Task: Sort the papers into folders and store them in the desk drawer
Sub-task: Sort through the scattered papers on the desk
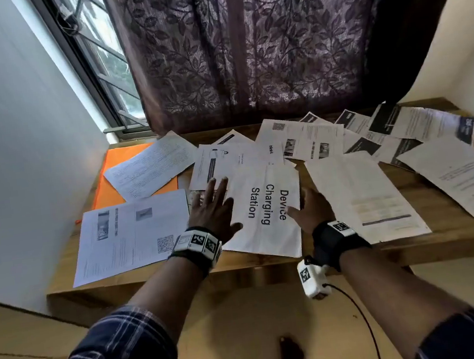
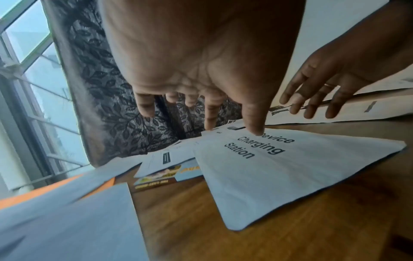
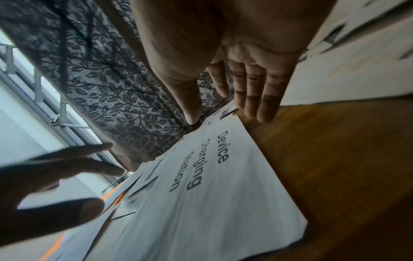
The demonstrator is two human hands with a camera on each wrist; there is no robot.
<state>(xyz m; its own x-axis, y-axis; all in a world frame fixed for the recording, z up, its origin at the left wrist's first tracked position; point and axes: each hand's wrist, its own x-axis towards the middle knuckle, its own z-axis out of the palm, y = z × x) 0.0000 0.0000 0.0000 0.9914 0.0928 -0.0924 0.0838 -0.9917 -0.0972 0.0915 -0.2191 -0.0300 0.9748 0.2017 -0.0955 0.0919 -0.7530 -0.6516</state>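
Observation:
A white sheet printed "Device Charging Station" (image 1: 267,214) lies in the middle of the wooden desk (image 1: 450,221), among several loose printed papers. My left hand (image 1: 213,206) is spread, fingers straight, over the sheet's left edge. My right hand (image 1: 311,210) is over its right edge, fingers straight and close together. In the left wrist view the left hand (image 2: 201,102) hovers low and its thumb reaches the sheet (image 2: 279,176). In the right wrist view the right hand (image 3: 241,84) hangs just above the sheet (image 3: 212,203). Neither hand holds anything. An orange folder (image 1: 103,197) lies at the back left, partly under papers.
Printed sheets cover the desk from the left front (image 1: 129,237) to the far right (image 1: 468,180). A colourful flyer (image 2: 156,178) peeks out from under them. A dark leaf-patterned curtain (image 1: 243,44) hangs behind, with a window (image 1: 94,47) at the left. Walls close both sides.

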